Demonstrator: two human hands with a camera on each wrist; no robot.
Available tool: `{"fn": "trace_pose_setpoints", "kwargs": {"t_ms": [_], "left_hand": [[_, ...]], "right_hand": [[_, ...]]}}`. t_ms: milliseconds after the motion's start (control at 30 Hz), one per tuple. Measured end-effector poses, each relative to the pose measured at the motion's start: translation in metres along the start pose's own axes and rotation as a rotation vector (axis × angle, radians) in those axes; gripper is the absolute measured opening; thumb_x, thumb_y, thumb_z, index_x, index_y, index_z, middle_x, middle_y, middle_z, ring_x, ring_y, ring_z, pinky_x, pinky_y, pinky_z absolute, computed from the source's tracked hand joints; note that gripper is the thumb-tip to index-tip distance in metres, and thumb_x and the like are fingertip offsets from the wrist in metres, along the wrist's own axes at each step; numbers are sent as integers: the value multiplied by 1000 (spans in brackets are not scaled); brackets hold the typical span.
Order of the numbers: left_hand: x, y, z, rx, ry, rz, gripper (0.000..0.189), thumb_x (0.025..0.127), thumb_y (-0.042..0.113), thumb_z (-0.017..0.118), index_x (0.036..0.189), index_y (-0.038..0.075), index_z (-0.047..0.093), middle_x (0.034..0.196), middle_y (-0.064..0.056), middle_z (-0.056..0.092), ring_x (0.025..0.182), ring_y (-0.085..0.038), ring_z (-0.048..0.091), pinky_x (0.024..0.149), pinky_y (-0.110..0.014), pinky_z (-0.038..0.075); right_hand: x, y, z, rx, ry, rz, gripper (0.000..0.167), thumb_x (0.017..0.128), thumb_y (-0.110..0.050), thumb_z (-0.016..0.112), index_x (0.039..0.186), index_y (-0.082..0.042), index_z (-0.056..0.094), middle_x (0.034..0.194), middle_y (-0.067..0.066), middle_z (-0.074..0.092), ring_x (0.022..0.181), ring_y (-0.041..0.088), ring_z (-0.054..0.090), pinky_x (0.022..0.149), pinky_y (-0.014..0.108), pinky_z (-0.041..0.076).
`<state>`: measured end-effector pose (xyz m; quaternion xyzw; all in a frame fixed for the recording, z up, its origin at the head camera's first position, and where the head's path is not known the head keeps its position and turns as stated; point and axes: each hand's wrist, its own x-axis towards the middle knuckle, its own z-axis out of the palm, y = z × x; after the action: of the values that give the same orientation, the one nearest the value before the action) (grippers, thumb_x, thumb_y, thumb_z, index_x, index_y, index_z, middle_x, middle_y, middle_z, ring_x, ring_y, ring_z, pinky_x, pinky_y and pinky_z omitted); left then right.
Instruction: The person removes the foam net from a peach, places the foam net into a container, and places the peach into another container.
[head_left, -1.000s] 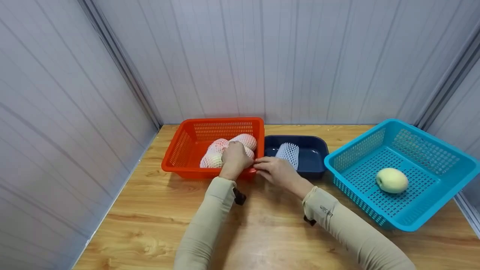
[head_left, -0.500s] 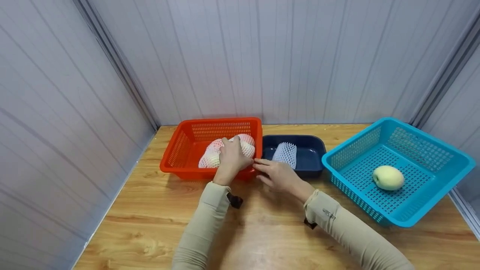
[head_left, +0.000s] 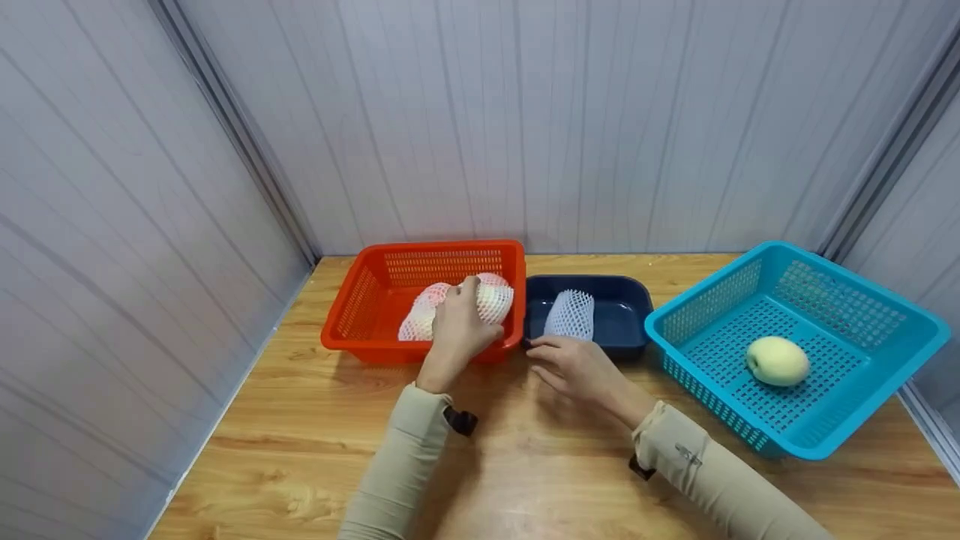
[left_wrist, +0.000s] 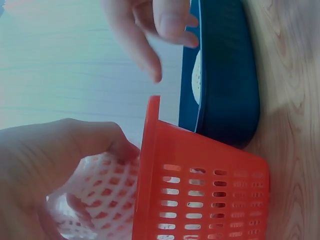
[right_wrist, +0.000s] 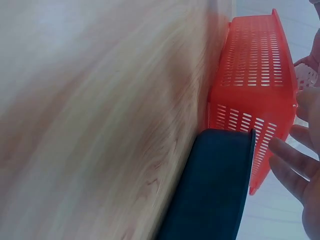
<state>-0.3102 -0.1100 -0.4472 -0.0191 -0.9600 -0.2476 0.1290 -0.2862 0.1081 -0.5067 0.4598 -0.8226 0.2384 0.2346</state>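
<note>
Several netted fruits [head_left: 422,315] lie in the red basket [head_left: 397,352], the left hand [head_left: 456,326] with its grip curled round one. Next, a net sleeve [head_left: 571,315] lies in the navy dish [head_left: 619,319]; before it, the right hand [head_left: 585,369], grip slack. Rightmost, a bare fruit [head_left: 778,361] sits in the turquoise basket [head_left: 729,403].

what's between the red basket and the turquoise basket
In the head view, a navy tray holding a white foam net sleeve lies between them, the right hand at its near edge.
</note>
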Motion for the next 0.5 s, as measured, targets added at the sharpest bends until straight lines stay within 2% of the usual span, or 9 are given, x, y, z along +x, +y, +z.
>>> {"fn": "trace_pose_setpoints", "kwargs": {"t_ms": [100,267,500], "left_hand": [[-3,-2,0,-8,65,64,86,60,31,88,134,16,47,119,-13,54,96,-30,58,84,-47,52],[-6,-3,0,-53,147,185,85,59,29,88,133,17,48,121,-11,54,101,-27,56,86,-45,51],[-11,-2,-1,-127,161,395,83,60,30,88,131,17,47,126,-8,53,110,-23,53,91,-44,48]], "right_hand": [[-9,0,-2,-12,22,-15,20,84,-15,74,102,-8,74,104,7,69,93,19,67,77,36,55],[-19,1,-8,-6,58,-27,17,79,-10,78,95,-9,74,96,2,69,86,16,66,74,33,55],[-34,1,-19,-18,74,-25,9,80,-12,78,88,-11,73,89,-2,67,82,13,64,70,31,54]]}}
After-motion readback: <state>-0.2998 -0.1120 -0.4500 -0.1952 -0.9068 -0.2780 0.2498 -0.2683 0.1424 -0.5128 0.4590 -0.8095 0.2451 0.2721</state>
